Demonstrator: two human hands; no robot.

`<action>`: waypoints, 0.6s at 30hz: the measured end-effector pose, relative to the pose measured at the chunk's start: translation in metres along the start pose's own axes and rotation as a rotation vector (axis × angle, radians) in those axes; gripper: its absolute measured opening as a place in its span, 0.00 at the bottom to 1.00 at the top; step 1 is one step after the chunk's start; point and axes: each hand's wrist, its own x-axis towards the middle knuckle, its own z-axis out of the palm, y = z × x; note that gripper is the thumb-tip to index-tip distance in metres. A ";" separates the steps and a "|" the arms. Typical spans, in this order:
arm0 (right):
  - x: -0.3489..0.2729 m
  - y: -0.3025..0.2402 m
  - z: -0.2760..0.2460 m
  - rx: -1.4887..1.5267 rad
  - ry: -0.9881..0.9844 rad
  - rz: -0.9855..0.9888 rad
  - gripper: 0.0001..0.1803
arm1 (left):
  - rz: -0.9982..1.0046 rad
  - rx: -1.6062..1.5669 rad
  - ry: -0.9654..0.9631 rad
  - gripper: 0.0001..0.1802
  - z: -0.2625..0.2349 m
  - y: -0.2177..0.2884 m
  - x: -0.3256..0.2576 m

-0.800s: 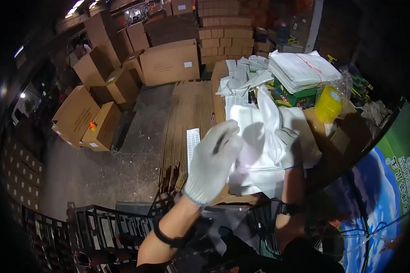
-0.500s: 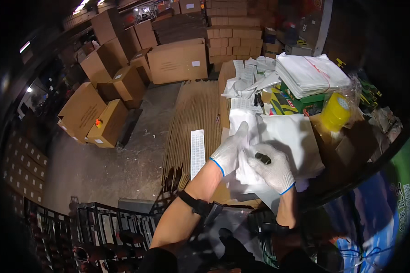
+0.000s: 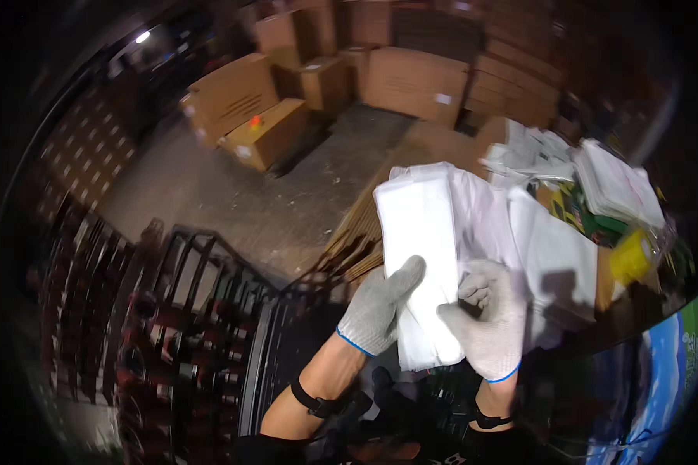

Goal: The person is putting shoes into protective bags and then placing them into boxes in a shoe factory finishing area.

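In front of me a long, folded bundle of thin white sheets (image 3: 419, 225) is held up, brightly lit; I cannot tell if they are bags. My left hand (image 3: 380, 306), in a pale knit glove with a blue cuff, grips its left edge, thumb on top. At the lower right edge is my right hand (image 3: 488, 318), gloved alike, fingers curled and thumb pressed to the bundle. Behind the right hand more white sheets (image 3: 485, 205) hang or lie loose, partly hidden. A flat white pile (image 3: 554, 248) lies to their right.
Black metal racks (image 3: 186, 333) stand at left. Flattened cardboard (image 3: 442, 147) and large cartons (image 3: 415, 81) lie beyond, with an orange object (image 3: 256, 121) on one carton. On the right are printed papers (image 3: 529, 155), a white stack (image 3: 616, 186) and a yellow roll (image 3: 630, 257).
My view has swung, shifting the cartons right in the picture. Both hands have come nearer to me, lifting the white bundle off the pile. It now stands longer and flatter between them.
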 end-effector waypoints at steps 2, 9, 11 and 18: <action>-0.021 -0.017 0.056 -0.201 -0.251 0.057 0.30 | 0.091 -0.022 0.150 0.27 -0.041 0.003 -0.071; -0.191 -0.050 0.231 -0.097 -0.977 -0.084 0.13 | 0.490 -0.343 0.636 0.28 -0.148 -0.037 -0.352; -0.255 -0.037 0.266 0.043 -1.185 -0.164 0.12 | 0.595 -0.407 0.824 0.27 -0.158 -0.073 -0.427; -0.477 -0.046 0.376 -0.359 -1.914 -0.272 0.24 | 0.900 -0.633 1.337 0.21 -0.233 -0.231 -0.599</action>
